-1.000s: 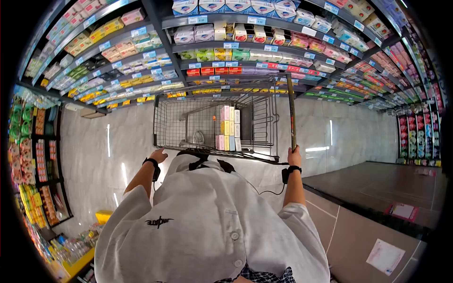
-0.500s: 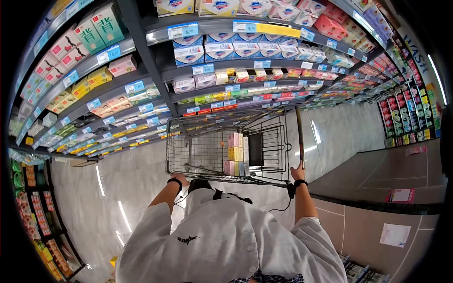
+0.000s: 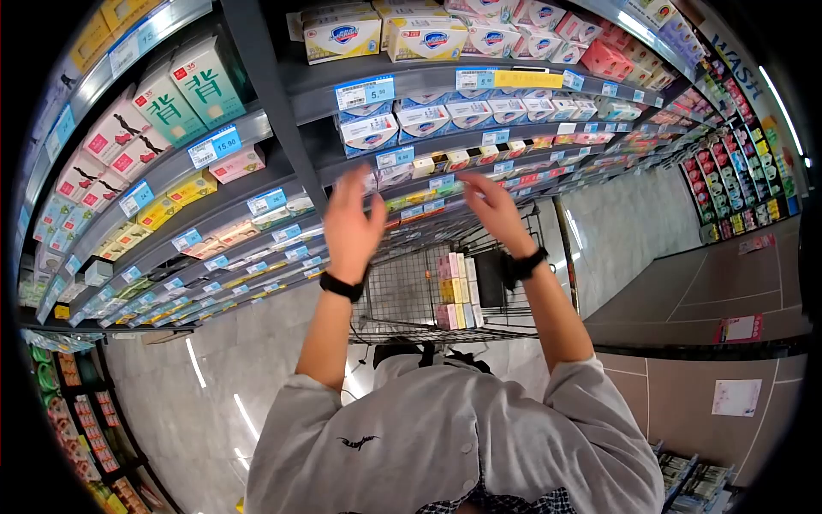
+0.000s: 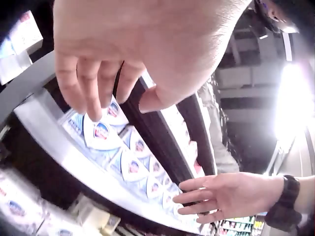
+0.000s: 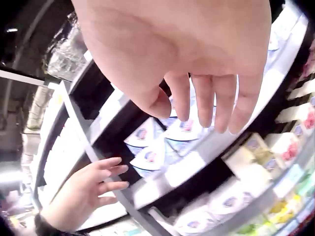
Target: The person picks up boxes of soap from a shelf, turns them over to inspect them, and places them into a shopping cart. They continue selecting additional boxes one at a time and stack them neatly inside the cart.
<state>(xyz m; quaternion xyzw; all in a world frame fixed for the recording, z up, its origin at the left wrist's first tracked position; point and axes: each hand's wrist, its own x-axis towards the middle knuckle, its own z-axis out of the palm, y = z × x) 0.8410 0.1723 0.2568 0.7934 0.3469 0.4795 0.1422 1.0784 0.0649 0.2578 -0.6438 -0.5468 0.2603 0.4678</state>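
Both hands are raised in front of the shelves with nothing in them. My left hand [image 3: 353,227] has its fingers extended toward a shelf edge, thumb apart. To its right, my right hand [image 3: 499,221] reaches forward, fingers loosely bent in the right wrist view. Blue-and-white soap boxes [image 3: 425,118] stand in a row on the shelf beyond the hands; the wrist views show these soap packs [image 4: 132,164] behind the fingers. Below the hands is a wire shopping cart [image 3: 390,328], partly hidden by the forearms, holding a stack of small pastel boxes [image 3: 449,291].
Yellow-and-white soap boxes [image 3: 342,36] fill the shelf above. Left of a dark upright post [image 3: 278,103] stand green and pink boxes [image 3: 201,81]. Price tags [image 3: 366,91] line the shelf edges. A brown tiled surface [image 3: 711,283] is at right, grey floor [image 3: 163,377] at left.
My right hand has let go of the cart's handle, and my left hand has left the cart's side. Both have risen toward the shelves. The view has tilted up to show higher shelves.
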